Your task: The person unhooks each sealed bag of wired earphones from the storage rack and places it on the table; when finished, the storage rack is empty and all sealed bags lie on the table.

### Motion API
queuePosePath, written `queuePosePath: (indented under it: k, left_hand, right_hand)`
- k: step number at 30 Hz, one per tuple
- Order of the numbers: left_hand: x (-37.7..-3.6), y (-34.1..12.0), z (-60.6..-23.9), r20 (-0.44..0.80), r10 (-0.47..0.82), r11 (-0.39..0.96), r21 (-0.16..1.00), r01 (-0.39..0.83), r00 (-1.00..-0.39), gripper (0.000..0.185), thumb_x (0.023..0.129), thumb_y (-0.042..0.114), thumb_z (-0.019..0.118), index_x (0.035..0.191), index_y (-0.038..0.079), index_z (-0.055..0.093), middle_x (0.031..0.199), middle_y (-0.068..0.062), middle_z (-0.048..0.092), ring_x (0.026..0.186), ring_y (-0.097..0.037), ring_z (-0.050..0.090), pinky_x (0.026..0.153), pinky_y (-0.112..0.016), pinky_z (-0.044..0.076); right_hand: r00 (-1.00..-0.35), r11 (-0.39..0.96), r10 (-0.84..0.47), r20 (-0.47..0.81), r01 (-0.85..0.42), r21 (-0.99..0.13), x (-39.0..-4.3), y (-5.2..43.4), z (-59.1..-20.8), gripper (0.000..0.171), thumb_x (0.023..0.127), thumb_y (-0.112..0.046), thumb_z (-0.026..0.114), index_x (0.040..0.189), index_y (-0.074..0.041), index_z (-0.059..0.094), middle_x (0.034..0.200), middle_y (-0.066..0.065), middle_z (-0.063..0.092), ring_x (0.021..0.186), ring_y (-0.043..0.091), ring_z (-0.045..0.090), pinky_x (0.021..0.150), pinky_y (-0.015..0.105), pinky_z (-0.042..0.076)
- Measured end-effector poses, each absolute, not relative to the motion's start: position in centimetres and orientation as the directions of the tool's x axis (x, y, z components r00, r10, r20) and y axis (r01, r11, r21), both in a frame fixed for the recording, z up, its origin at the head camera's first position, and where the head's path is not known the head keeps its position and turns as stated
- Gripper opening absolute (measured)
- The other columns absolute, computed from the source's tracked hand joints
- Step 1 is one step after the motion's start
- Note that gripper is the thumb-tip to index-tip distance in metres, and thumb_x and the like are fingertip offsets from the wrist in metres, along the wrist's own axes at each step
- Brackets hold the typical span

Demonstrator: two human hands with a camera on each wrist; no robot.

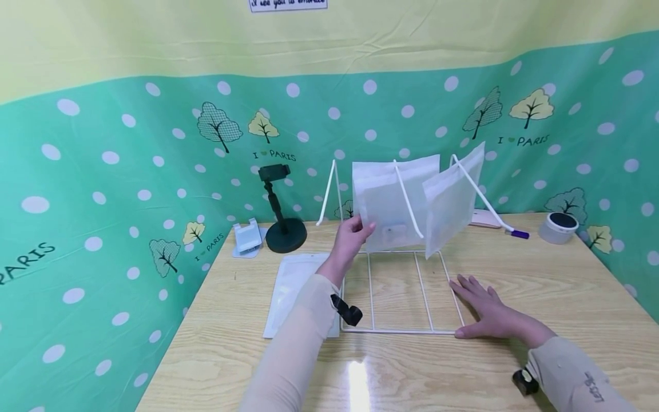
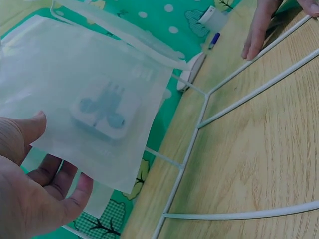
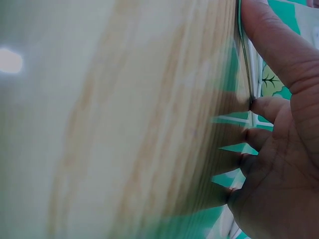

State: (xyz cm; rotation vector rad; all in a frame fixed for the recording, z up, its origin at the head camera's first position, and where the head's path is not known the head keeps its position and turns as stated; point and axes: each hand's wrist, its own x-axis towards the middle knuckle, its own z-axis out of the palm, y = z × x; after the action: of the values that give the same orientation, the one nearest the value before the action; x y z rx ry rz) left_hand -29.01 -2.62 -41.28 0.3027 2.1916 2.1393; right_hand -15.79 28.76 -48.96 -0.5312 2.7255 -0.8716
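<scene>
A white wire rack [image 1: 399,289] stands on the wooden table [image 1: 540,286], its base flat and its prongs leaning back. Two translucent white bags sit between the prongs. My left hand [image 1: 358,230] pinches the lower left edge of the left bag [image 1: 383,200]. In the left wrist view the thumb lies on the front of this bag [image 2: 89,89], with the fingers [image 2: 60,177] behind it. A small white plug-like item [image 2: 102,113] shows through it. The right bag [image 1: 453,197] leans untouched. My right hand [image 1: 481,300] lies flat on the table, fingers straight, at the rack's front right corner [image 3: 245,59].
A flat white bag [image 1: 293,286] lies on the table left of the rack. Behind it are a black phone stand [image 1: 282,226] and a small white holder [image 1: 247,236]. At the back right are a purple-capped pen [image 1: 517,233] and a tape roll [image 1: 560,226]. Green dotted cloth walls surround the table.
</scene>
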Motion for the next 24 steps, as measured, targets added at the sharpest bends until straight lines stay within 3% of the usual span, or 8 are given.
queuePosePath:
  k: [4,8,11,17,21,24]
  left_hand:
    - [-29.2,-2.3,-41.3,0.096,0.167,-0.006,0.995,0.096,-0.981,0.032,0.093,0.015,0.066,0.123,0.002,0.064,0.114,-0.012,0.068,0.095,-0.016,0.062,0.083,-0.03,0.05]
    - [-29.1,-2.1,-41.2,0.106,0.153,-0.016,0.994,0.104,-0.983,0.032,0.094,0.011,0.064,0.123,-0.001,0.062,0.119,-0.018,0.067,0.108,-0.026,0.065,0.092,-0.035,0.052]
    - [-28.9,-1.9,-41.0,0.12,0.144,-0.002,0.993,0.121,-0.982,0.029,0.094,0.008,0.062,0.122,-0.001,0.061,0.118,-0.018,0.067,0.109,-0.026,0.065,0.09,-0.036,0.053]
    - [-28.5,-1.9,-41.0,0.18,0.144,0.037,0.982,0.187,-0.973,0.023,0.095,0.005,0.059,0.117,-0.001,0.064,0.112,-0.015,0.07,0.094,-0.019,0.066,0.077,-0.03,0.054]
    - [-28.1,-2.1,-40.9,0.209,0.153,0.042,0.975,0.218,-0.966,0.022,0.096,0.004,0.057,0.116,-0.001,0.065,0.102,-0.015,0.071,0.078,-0.016,0.059,0.067,-0.025,0.05]
    - [-27.7,-2.2,-40.8,0.217,0.158,0.029,0.974,0.224,-0.963,0.024,0.097,0.003,0.055,0.118,-0.001,0.065,0.102,-0.017,0.07,0.076,-0.015,0.056,0.065,-0.023,0.047]
  right_hand:
    - [-0.908,0.758,-0.405,-0.108,-0.267,-0.595,-15.8,28.8,-49.0,0.107,0.073,-0.05,0.079,0.151,0.002,0.028,0.155,0.035,0.01,0.14,0.056,-0.002,0.104,0.075,-0.005]
    - [-0.907,0.754,-0.408,-0.105,-0.27,-0.599,-15.8,28.7,-48.9,0.107,0.073,-0.05,0.079,0.151,0.002,0.027,0.155,0.035,0.01,0.14,0.056,-0.002,0.104,0.074,-0.005]
    - [-0.905,0.75,-0.411,-0.106,-0.27,-0.604,-15.8,28.7,-48.8,0.107,0.074,-0.049,0.079,0.151,0.003,0.027,0.154,0.036,0.009,0.14,0.056,-0.003,0.104,0.074,-0.006]
    - [-0.906,0.749,-0.408,-0.116,-0.26,-0.61,-15.7,28.7,-48.7,0.106,0.074,-0.048,0.079,0.151,0.002,0.027,0.155,0.035,0.009,0.14,0.056,-0.003,0.104,0.074,-0.006]
    - [-0.906,0.752,-0.406,-0.117,-0.259,-0.606,-15.7,28.7,-48.8,0.106,0.074,-0.048,0.079,0.151,0.002,0.027,0.155,0.035,0.009,0.14,0.056,-0.003,0.104,0.074,-0.006]
    - [-0.907,0.753,-0.405,-0.119,-0.256,-0.606,-15.7,28.7,-48.8,0.106,0.074,-0.048,0.079,0.151,0.002,0.027,0.154,0.036,0.009,0.14,0.056,-0.003,0.104,0.074,-0.006]
